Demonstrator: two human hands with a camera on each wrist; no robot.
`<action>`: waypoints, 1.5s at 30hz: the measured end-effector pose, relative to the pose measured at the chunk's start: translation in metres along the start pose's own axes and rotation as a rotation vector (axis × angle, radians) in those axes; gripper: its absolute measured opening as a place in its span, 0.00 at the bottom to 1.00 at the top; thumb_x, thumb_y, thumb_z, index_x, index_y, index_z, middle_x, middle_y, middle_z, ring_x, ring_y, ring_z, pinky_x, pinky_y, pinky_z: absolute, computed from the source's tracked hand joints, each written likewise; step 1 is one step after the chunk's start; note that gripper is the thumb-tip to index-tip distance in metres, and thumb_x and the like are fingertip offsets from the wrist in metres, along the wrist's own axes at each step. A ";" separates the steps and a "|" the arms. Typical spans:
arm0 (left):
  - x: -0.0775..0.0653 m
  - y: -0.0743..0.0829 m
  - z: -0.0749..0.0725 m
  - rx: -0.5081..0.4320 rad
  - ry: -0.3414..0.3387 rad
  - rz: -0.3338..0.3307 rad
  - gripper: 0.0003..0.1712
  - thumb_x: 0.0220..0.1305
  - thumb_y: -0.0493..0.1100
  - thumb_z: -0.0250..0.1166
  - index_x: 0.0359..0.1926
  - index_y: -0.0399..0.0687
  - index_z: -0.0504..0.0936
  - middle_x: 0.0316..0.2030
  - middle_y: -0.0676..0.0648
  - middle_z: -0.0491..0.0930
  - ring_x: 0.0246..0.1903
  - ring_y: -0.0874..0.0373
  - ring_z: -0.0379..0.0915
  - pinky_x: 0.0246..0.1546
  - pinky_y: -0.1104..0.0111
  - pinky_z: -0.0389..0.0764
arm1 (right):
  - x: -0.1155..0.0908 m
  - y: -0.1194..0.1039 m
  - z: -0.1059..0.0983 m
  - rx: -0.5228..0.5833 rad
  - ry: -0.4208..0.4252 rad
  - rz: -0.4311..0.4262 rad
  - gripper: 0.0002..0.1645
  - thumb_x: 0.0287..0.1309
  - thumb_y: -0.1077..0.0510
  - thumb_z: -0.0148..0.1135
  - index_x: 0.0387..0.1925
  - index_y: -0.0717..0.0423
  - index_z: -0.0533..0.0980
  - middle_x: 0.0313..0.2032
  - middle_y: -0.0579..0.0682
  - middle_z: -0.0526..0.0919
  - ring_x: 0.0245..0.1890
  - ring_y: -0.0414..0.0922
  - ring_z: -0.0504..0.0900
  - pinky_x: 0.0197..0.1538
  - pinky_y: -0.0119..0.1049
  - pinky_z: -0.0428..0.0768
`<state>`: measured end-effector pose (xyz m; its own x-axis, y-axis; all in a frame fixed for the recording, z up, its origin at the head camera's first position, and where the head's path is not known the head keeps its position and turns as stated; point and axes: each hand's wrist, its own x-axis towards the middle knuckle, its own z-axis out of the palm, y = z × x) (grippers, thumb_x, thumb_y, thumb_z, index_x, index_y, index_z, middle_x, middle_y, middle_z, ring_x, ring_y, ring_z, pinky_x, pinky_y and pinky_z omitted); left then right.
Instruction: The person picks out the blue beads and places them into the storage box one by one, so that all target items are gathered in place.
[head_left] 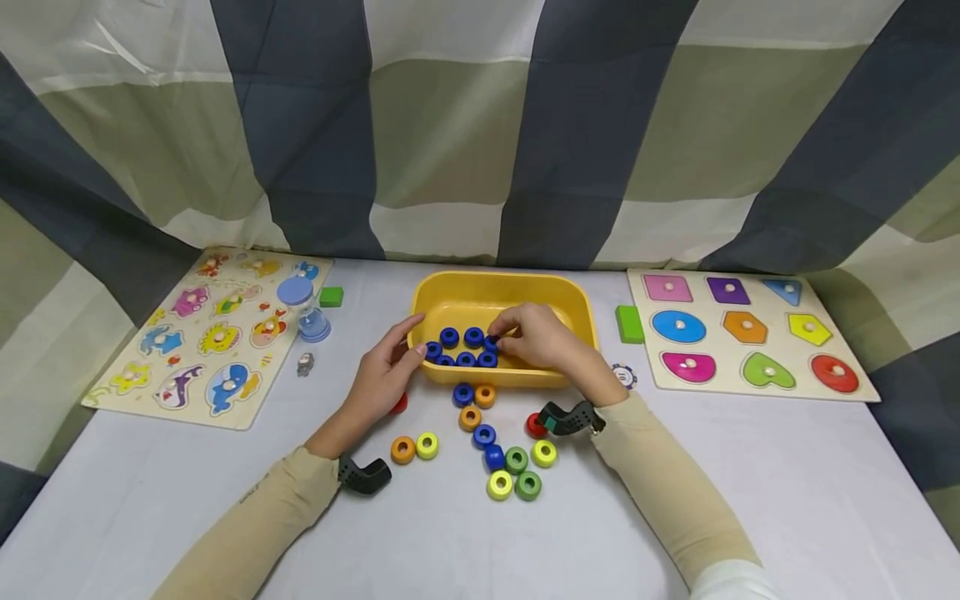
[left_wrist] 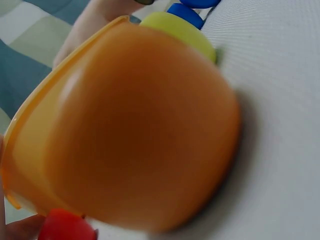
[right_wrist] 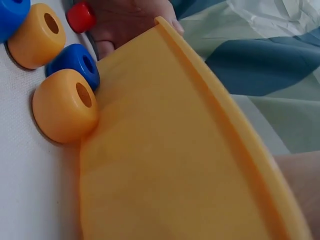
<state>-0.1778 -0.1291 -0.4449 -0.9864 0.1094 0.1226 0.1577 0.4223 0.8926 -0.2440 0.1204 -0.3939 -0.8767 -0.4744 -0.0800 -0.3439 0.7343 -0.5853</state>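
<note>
A yellow plastic tub (head_left: 517, 283) stands on the table with several blue beads (head_left: 473, 337) grouped in its left half. My right hand (head_left: 536, 335) reaches over the tub's front wall and pinches a dark blue bead (head_left: 491, 343) between thumb and fingers beside the others. My left hand (head_left: 381, 377) rests against the tub's left end, its fairly straight fingers and thumb touching the rim. In the right wrist view, the left palm (right_wrist: 127, 22) faces the tub's end. The tub's wall hides the beads inside from both wrist views.
Loose orange, yellow, green, blue and red beads (head_left: 499, 485) lie in front of the tub. On the left are an animal puzzle board (head_left: 195, 367), a blue-capped sand timer (head_left: 303, 308) and a small figure (head_left: 305, 364). A shape puzzle board (head_left: 720, 383), green block (head_left: 629, 324) and chip (head_left: 624, 377) lie right.
</note>
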 end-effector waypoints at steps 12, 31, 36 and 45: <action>-0.001 -0.002 0.003 0.000 -0.005 0.004 0.27 0.73 0.52 0.52 0.71 0.62 0.63 0.71 0.51 0.63 0.67 0.48 0.67 0.66 0.55 0.71 | -0.069 -0.055 -0.005 -0.055 0.086 -0.442 0.09 0.60 0.60 0.64 0.41 0.57 0.85 0.36 0.47 0.88 0.30 0.36 0.80 0.38 0.28 0.83; 0.000 -0.001 0.000 -0.018 -0.012 0.002 0.27 0.73 0.52 0.53 0.71 0.64 0.64 0.71 0.51 0.63 0.66 0.49 0.67 0.65 0.54 0.72 | -0.065 -0.057 0.062 -0.329 0.034 -0.237 0.13 0.63 0.60 0.61 0.48 0.58 0.80 0.36 0.48 0.84 0.27 0.36 0.77 0.35 0.30 0.81; 0.001 -0.002 0.000 -0.017 -0.003 0.003 0.27 0.73 0.52 0.53 0.71 0.63 0.64 0.71 0.51 0.63 0.66 0.49 0.68 0.65 0.54 0.72 | -0.063 -0.053 0.065 -0.247 0.081 -0.257 0.12 0.59 0.56 0.66 0.44 0.55 0.81 0.35 0.45 0.84 0.26 0.34 0.75 0.33 0.28 0.79; 0.001 -0.003 0.001 -0.010 -0.001 -0.005 0.27 0.73 0.52 0.53 0.71 0.64 0.64 0.71 0.51 0.63 0.67 0.49 0.66 0.66 0.54 0.71 | -0.066 -0.056 0.067 -0.257 0.060 -0.233 0.11 0.57 0.54 0.67 0.40 0.55 0.80 0.33 0.46 0.85 0.25 0.34 0.78 0.32 0.26 0.80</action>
<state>-0.1792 -0.1295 -0.4475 -0.9872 0.1080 0.1175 0.1521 0.4143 0.8973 -0.1441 0.0778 -0.4102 -0.7804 -0.6196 0.0842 -0.6037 0.7115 -0.3595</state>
